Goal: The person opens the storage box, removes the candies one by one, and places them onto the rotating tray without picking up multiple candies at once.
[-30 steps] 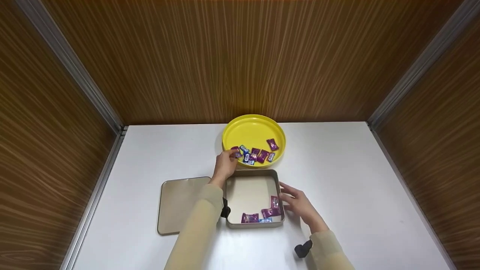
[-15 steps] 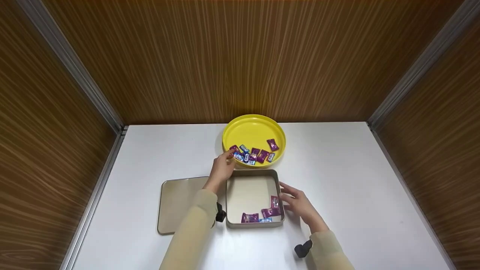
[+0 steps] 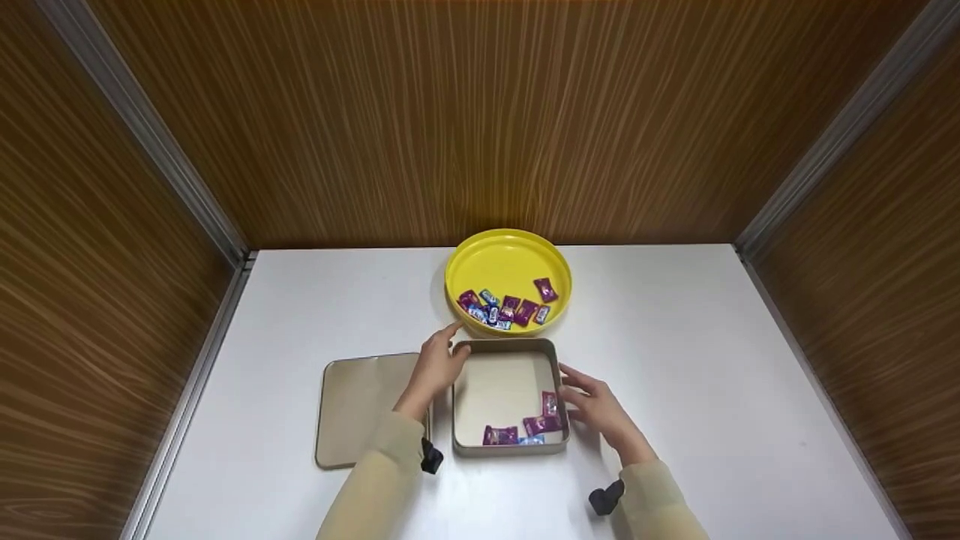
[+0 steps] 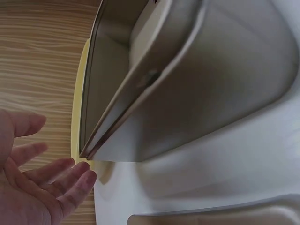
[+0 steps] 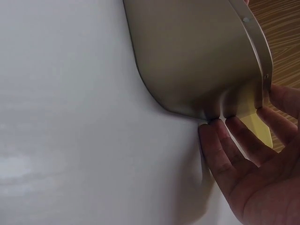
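My left hand point(image 3: 435, 369) is by the far left corner of an open square metal tin point(image 3: 510, 451). Nothing is in its fingers, which spread loosely beside the tin's wall in the left wrist view. On the other side, my right hand point(image 3: 598, 407) rests its fairly straight fingertips against the tin's right wall, the thumb near the rim. Inside the tin lie purple wrapped candies point(image 3: 541, 425) and a light blue one point(image 3: 531, 440), toward the near right. Just beyond stands a round yellow tray point(image 3: 502, 259) with several purple and blue wrapped candies point(image 3: 510, 307), mostly along its near side.
A flat metal lid point(image 3: 360, 409) lies on the white table point(image 3: 712, 360) left of the tin, partly behind the left forearm. A wood-grain panel point(image 3: 495, 120) rises behind the table, with similar panels at both sides.
My left hand has drawn back from the candies at the tray's left edge to the tin's far left corner. Candies there are now uncovered. The right hand has stayed on the tin.
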Available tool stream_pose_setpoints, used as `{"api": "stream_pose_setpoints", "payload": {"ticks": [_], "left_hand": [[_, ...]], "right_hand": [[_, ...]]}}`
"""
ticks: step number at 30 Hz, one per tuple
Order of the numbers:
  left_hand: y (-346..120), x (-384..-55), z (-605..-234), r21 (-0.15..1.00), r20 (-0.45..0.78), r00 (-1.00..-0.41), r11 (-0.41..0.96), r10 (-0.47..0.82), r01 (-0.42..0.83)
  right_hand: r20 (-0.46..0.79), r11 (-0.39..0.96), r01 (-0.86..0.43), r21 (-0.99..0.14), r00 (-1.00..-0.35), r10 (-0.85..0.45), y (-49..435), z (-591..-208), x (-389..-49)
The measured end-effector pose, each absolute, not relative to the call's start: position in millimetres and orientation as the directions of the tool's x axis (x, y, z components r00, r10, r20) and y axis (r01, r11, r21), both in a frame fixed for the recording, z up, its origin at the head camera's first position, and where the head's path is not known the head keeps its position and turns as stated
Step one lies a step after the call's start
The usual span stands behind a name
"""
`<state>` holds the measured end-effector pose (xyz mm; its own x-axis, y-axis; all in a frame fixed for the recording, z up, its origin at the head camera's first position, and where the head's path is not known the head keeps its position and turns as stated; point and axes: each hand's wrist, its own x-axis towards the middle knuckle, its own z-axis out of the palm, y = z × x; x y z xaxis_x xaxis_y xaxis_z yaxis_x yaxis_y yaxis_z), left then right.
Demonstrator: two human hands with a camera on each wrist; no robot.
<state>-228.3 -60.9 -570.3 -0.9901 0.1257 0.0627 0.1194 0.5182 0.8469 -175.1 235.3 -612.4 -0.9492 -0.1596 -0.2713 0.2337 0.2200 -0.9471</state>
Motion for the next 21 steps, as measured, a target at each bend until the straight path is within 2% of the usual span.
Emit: {"api": "stream_pose_setpoints", "payload": {"ticks": [8, 15, 21], "left_hand": [[-63, -205, -576, 0.838, 0.049, -0.994, 0.537, 0.101, 0.096], [-64, -190, -582, 0.879, -0.036, -0.995, 0.477, 0.095, 0.014], [-64, -182, -589, 0.889, -0.065, -0.994, 0.458, 0.090, -0.016]], "right_hand": [[-0.274, 0.227, 0.233, -0.945, -0.947, -0.166, 235, -613, -175], [-0.275, 0.225, 0.229, -0.947, -0.939, -0.204, 227, -581, -165], [-0.262, 0.252, 0.216, -0.943, -0.951, -0.166, 232, -608, -174]]}}
